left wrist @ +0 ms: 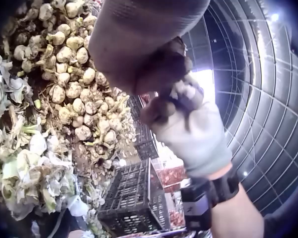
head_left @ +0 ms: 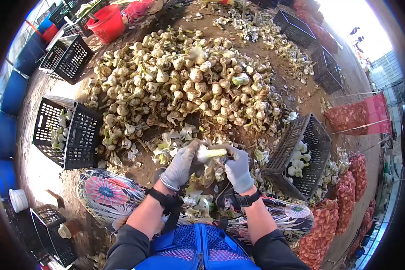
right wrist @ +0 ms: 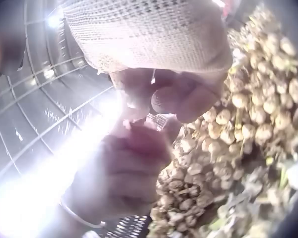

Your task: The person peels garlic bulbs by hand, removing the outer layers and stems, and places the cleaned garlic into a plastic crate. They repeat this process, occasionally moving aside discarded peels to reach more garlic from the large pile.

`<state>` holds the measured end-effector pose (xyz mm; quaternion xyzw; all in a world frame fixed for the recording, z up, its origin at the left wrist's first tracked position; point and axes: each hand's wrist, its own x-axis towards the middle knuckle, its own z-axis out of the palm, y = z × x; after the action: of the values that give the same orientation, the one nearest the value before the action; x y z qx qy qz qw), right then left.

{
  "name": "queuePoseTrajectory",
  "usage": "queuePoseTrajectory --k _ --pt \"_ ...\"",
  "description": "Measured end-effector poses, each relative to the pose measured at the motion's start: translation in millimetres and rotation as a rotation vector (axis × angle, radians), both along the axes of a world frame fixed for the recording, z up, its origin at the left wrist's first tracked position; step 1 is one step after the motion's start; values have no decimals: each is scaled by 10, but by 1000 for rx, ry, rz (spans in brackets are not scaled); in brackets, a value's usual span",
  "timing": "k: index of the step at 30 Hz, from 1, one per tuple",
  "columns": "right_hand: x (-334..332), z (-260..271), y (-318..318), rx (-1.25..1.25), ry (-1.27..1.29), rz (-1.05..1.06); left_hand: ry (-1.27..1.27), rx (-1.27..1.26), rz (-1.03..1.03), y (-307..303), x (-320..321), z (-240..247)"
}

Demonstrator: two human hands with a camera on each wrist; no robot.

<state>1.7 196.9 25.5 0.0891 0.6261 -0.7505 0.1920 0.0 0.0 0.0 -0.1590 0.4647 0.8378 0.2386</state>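
Observation:
Both gloved hands meet in front of the body in the head view, around a garlic bulb (head_left: 203, 153) with a pale green stem (head_left: 217, 153) pointing right. The left hand (head_left: 180, 165) grips the bulb end. With curled fingers the right hand (head_left: 237, 167) pinches the stem end. In the left wrist view the right hand (left wrist: 191, 134) is below the left hand (left wrist: 139, 49), and the bulb is mostly hidden. The right wrist view is washed out by glare; the fingers cover what they hold. Behind the hands rises a large pile of unpeeled garlic (head_left: 180, 85).
A black crate (head_left: 276, 158) with white trimmed bulbs (head_left: 299, 159) stands at the right, another crate (head_left: 83, 135) with bulbs at the left. Peeled leaves (head_left: 191, 204) litter the ground between the legs. Red net sacks (head_left: 317, 231) stand at the lower right; a red bucket (head_left: 108, 27) is upper left.

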Motion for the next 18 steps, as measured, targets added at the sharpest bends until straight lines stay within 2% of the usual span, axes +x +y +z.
queuePoseTrajectory --k 2,3,5,6,7,9,10,11,14,15,17,18 --pt "-54 2 64 362 499 132 -67 149 -346 -78 -19 43" --pt "-23 -4 14 345 490 132 -79 135 -342 -99 53 90" --pt "-72 4 15 424 711 104 -167 88 -549 20 71 172" --pt "-68 -23 -5 411 682 101 102 -68 -681 32 119 262" --pt "-2 23 -50 299 360 52 132 -26 -640 94 155 372" --pt "-7 -156 60 60 281 -75 -173 353 -443 166 187 139" --pt "29 -76 36 51 218 -145 -110 300 -355 190 179 150" --pt "75 -73 48 51 221 -145 22 290 -412 98 153 -19" --pt "260 -114 95 -214 142 5 -30 214 -274 101 123 190" --pt "261 -135 84 -214 141 -3 -33 213 -282 168 129 138" --pt "201 -171 17 15 360 -83 13 84 48 276 137 -75" --pt "176 -165 -2 61 388 -157 68 61 109 250 126 -82"
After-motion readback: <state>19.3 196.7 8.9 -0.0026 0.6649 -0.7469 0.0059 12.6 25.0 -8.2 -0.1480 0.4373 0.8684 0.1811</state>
